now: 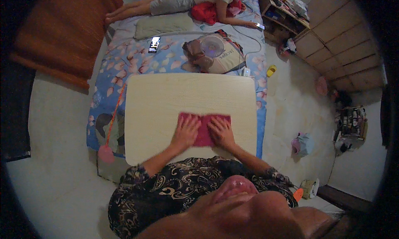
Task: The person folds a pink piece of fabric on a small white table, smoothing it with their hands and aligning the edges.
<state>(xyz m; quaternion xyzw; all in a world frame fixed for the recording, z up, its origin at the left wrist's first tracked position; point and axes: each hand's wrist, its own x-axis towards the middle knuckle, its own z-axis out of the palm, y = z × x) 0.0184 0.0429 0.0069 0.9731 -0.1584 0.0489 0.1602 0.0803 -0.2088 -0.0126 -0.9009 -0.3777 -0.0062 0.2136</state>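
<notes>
A dark pink rectangular sheet (204, 134), cloth or paper, lies spread on a low table (156, 98) with a pale wood-grain top. My left hand (188, 129) rests palm down over the sheet's left part, fingers slightly apart. Over its right part lies my right hand (222, 129), also palm down with spread fingers. Neither hand is closed around anything. Between the two hands the middle of the sheet shows; both palms hide the rest.
The table stands on a bed (109, 92) with a blue floral sheet. Beyond it lie a lit phone (154, 45), a small fan (212, 46) and a cushion (229, 59) bearing writing. A person (187, 2) lies across the far end. An orange stick (116, 115) leans at left.
</notes>
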